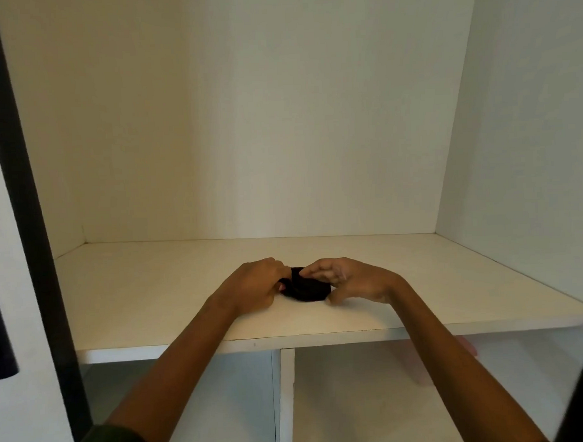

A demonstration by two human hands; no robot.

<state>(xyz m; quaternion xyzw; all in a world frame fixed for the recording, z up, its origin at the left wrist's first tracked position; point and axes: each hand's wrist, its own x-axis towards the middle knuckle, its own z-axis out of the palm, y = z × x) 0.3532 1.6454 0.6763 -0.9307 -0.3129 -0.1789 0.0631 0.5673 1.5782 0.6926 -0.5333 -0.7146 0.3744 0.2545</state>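
White closet shelf (153,293), two hands on a small black cloth bundle (308,290).
Plain white walls close in the back and both sides of the compartment, a dark upright post (32,198) runs down the left edge, and a white divider (286,398) splits the space under the shelf. The bundle lies near the middle of the shelf, towards its front edge; it is rolled or scrunched into a low, dark oval lump with soft folds. The left hand (253,286) has its grip clenched on the bundle's left end. The right hand (349,281) arches over the right end, fingertips on top, thumb at the near edge, grasping it.
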